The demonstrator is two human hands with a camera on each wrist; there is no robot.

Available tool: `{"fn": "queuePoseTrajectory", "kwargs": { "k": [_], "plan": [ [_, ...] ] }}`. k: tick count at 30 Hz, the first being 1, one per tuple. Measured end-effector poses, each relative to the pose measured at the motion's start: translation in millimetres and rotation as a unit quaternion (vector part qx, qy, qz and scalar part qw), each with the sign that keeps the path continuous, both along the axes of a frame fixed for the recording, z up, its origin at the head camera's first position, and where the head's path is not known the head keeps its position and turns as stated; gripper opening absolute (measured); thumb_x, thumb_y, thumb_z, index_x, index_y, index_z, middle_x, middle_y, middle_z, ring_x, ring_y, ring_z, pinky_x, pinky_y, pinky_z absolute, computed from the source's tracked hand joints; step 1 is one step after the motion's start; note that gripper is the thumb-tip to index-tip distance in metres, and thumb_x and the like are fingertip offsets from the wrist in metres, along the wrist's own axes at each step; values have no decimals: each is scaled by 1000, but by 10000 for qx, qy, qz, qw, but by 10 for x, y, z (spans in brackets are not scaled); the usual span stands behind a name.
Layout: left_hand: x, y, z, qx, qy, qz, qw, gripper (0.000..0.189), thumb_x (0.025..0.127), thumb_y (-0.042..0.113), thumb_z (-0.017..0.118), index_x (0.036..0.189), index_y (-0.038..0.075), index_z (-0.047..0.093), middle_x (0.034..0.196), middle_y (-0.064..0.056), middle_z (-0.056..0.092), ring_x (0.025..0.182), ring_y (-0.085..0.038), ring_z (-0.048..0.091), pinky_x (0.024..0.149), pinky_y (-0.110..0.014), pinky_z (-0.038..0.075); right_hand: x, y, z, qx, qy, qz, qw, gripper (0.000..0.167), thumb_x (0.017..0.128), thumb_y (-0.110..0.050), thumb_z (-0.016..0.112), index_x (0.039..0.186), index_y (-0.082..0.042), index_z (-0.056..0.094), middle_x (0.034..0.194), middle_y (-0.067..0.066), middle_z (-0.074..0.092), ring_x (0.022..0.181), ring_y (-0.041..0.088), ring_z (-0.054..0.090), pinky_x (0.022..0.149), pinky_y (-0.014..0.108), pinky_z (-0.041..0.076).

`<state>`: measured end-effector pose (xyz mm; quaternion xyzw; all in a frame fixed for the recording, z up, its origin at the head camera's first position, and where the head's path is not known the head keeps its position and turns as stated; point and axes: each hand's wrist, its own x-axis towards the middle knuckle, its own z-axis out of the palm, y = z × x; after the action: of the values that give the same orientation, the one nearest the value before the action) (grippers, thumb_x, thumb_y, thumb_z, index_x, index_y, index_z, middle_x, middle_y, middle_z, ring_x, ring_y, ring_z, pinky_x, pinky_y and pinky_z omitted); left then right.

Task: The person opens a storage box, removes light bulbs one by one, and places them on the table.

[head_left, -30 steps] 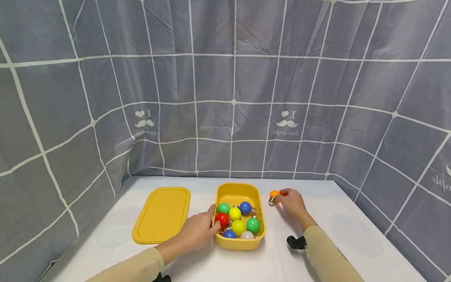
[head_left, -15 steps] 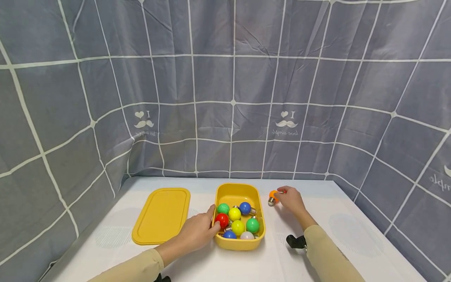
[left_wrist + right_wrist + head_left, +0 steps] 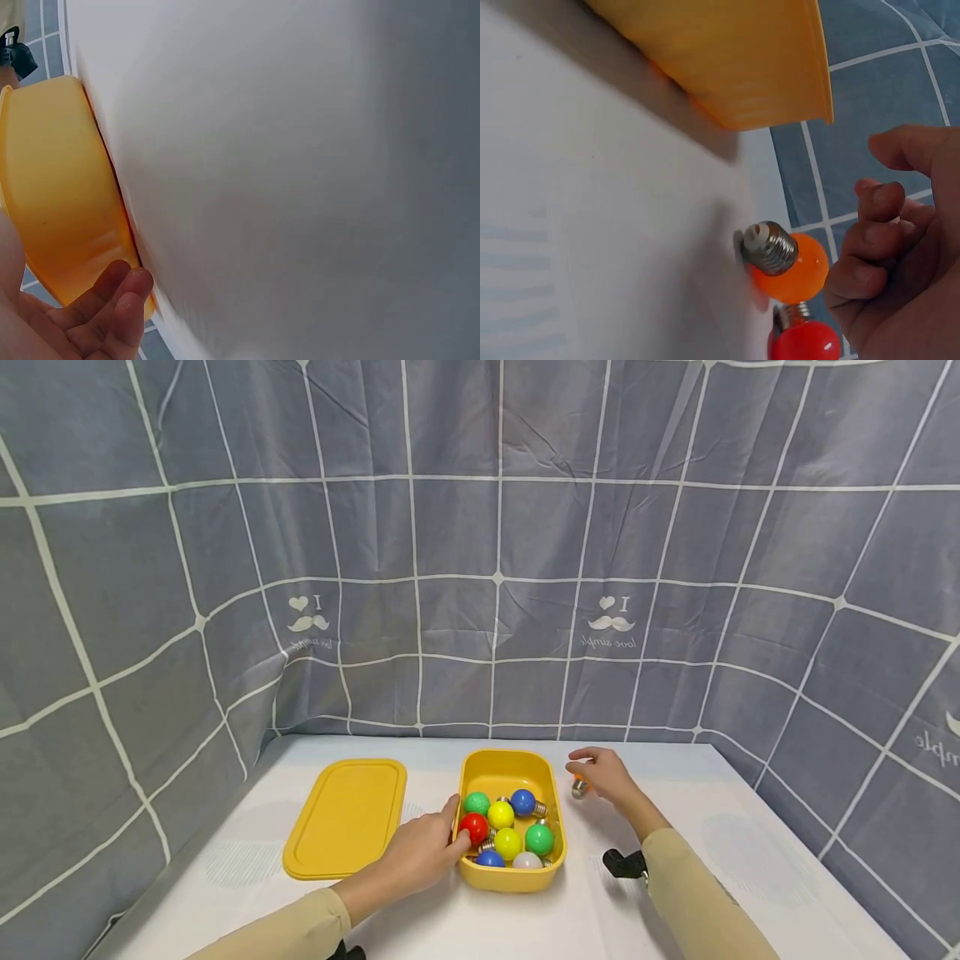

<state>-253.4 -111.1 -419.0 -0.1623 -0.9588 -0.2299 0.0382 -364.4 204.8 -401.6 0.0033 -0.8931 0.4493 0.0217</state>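
Observation:
My left hand grips the left wall of a yellow plastic box, thumb over the rim beside a red bulb. Its other fingers lie along the outer wall in the left wrist view. Several coloured screw-base bulbs fill the box's near part, among them a yellow bulb and a green bulb. Right of the box, my right hand hovers over an orange bulb, thumb and index apart, nothing between them. A second red bulb lies against the orange one on the table, hidden in the head view.
A flat yellow lid lies left of the box on the white table. Grey checked curtain surrounds the table at the back and both sides.
My right hand has shifted left over the orange bulb, covering more of it, and its fingers have spread away from the bulbs. The left hand and the box have stayed put.

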Motion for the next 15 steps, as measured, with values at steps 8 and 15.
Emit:
{"fn": "queuePoseTrajectory", "kwargs": {
  "k": [8,15],
  "plan": [
    [0,10,-1,-50,4,43,10000,69,97,39,52,152,-1,40,54,6,42,44,-12,39,45,-25,28,-16,-79,31,-123,-353,421,9984,42,94,-32,67,128,-9,67,84,16,62,63,21,51,56,26,39],
    [-7,8,-7,-51,75,57,9999,68,97,38,52,151,-2,40,54,6,42,44,-13,38,44,-26,27,-18,-217,140,-348,-421,957,9939,38,94,-30,68,128,-12,67,62,1,43,52,18,38,56,30,41]
  ]
}}
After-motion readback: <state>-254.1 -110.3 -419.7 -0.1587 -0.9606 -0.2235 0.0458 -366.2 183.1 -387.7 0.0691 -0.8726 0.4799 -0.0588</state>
